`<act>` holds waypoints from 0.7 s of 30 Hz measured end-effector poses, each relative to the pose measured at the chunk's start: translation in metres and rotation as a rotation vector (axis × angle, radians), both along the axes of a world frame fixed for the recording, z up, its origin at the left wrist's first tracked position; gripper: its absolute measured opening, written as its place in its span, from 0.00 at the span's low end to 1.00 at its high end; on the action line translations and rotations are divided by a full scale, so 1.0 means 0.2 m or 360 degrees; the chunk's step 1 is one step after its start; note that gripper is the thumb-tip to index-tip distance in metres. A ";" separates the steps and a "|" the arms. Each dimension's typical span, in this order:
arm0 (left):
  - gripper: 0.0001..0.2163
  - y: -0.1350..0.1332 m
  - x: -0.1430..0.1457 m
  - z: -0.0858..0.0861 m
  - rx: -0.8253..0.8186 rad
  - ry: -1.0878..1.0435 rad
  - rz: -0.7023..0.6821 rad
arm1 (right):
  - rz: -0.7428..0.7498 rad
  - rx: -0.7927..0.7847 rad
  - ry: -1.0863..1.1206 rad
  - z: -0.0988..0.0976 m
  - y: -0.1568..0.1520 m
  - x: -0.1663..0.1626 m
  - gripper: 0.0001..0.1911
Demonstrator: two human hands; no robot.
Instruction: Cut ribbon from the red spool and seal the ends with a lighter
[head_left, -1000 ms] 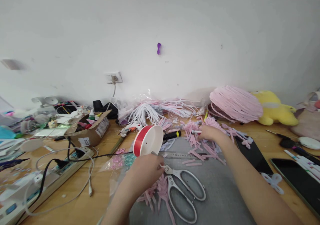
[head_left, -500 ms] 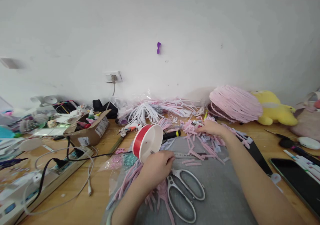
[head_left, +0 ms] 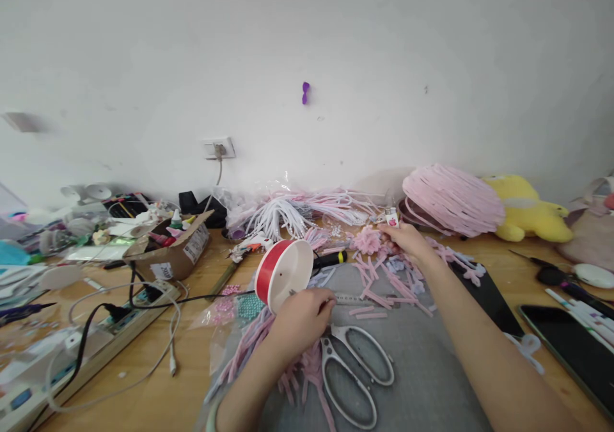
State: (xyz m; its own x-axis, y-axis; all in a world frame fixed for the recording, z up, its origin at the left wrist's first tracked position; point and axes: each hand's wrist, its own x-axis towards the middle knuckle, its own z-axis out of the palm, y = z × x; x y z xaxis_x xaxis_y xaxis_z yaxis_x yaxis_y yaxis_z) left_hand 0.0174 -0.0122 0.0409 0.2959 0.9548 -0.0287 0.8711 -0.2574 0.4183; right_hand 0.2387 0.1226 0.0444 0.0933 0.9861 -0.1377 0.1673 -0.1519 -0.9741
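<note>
My left hand (head_left: 304, 317) is closed with its fingers curled downward, and what they hold, if anything, is hidden. Beside it stands a roll of red ribbon (head_left: 272, 272) on a white spool, tilted on edge. Open-handled scissors (head_left: 352, 381) lie by its fingertips, their blades mostly out of sight, and pink fuzzy stems (head_left: 314, 374) spread below it. My right hand (head_left: 407, 239) reaches to the back of the mat and pinches a small white lighter (head_left: 392, 217) with a pink print. Just left of that hand is a pink fuzzy flower (head_left: 367, 240).
Cut pink stem pieces (head_left: 371, 285) and a ruler (head_left: 350, 299) lie on the grey mat (head_left: 422, 368). A large pink stem bundle (head_left: 453, 200) and yellow plush toy (head_left: 527, 208) stand behind. A phone (head_left: 570, 349) is right; a power strip (head_left: 105, 342) and cardboard box (head_left: 167, 249) are left.
My right hand has lifted slightly, bringing the white lighter up from among the pink pieces and uncovering the pink flower. My left hand has stayed almost where it was.
</note>
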 end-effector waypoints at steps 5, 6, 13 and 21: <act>0.13 0.03 0.07 -0.01 0.0066 -0.0190 -0.0050 | -0.0075 -0.0038 0.0258 -0.04 0.02 -0.01 0.07; 0.12 0.04 0.09 -0.01 0.0092 -0.0201 -0.0074 | -0.0074 -0.0039 0.0249 -0.05 0.03 -0.01 0.07; 0.12 0.25 0.33 -0.01 0.0109 0.0035 -0.0055 | -0.0104 0.0029 0.0356 -0.07 0.03 -0.03 0.07; 0.23 0.50 0.56 -0.10 0.0077 0.0442 0.0265 | -0.0071 0.0005 0.0552 -0.05 -0.01 -0.11 0.07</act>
